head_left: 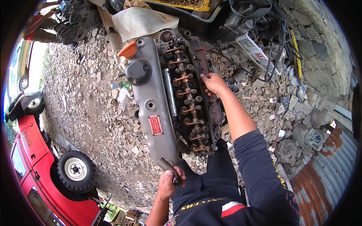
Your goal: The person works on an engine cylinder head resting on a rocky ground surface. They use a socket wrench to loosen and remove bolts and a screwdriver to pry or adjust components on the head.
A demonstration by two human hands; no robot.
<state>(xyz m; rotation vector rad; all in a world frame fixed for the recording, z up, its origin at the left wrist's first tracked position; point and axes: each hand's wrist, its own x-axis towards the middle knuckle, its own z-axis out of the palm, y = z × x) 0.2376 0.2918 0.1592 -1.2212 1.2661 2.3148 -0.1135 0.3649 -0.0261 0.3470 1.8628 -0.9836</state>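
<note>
Grey, broken gravel spreads all around us, with a red vehicle at the lower left of the frame and a rust-streaked corrugated metal sheet at the lower right. Near the centre sits a long grey metal cover, with a round black cap towards its upper end, just left of a coppery-brown row of rocker arms and springs on an open engine. The person's left hand curls around a dark tubular stub at the cover's lower end. The right hand is half closed at the engine's right edge; I cannot tell whether its fingers pinch anything.

Held from one end, the cover could swing, I'd judge; a second hand near the black cap would steady it. Keeping it level and clear of the rocker arms should spare both from knocks. The exposed row wants guarding from grit, and the silver metal bar beside it deserves care, loose or not.
</note>
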